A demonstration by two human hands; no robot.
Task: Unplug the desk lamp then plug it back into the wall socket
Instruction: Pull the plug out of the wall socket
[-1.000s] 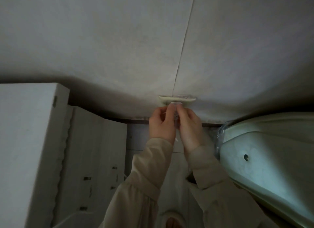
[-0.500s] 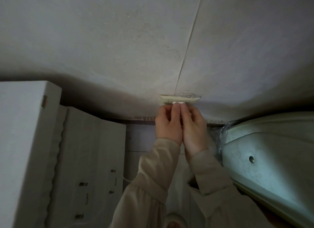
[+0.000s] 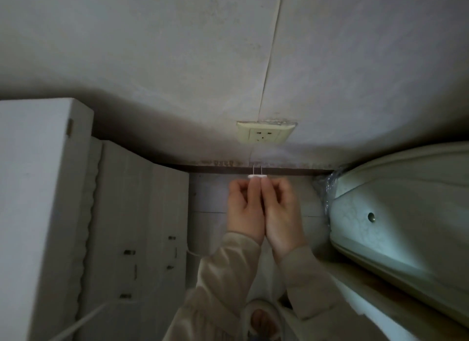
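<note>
Wall socket (image 3: pixel 265 135) is unoccupied. Directly below it and apart from it, the white plug (image 3: pixel 257 175) is pinched between the left hand (image 3: pixel 245 208) and right hand (image 3: pixel 281 211), pressed side by side, prongs pointing toward the socket. Cord is apparently hidden behind the hands.

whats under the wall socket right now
Below the cream wall socket, both hands, left and right, pinch a small white plug, its two metal prongs pointing up, clear of the socket. The fingers cover the plug's body and cord.
</note>
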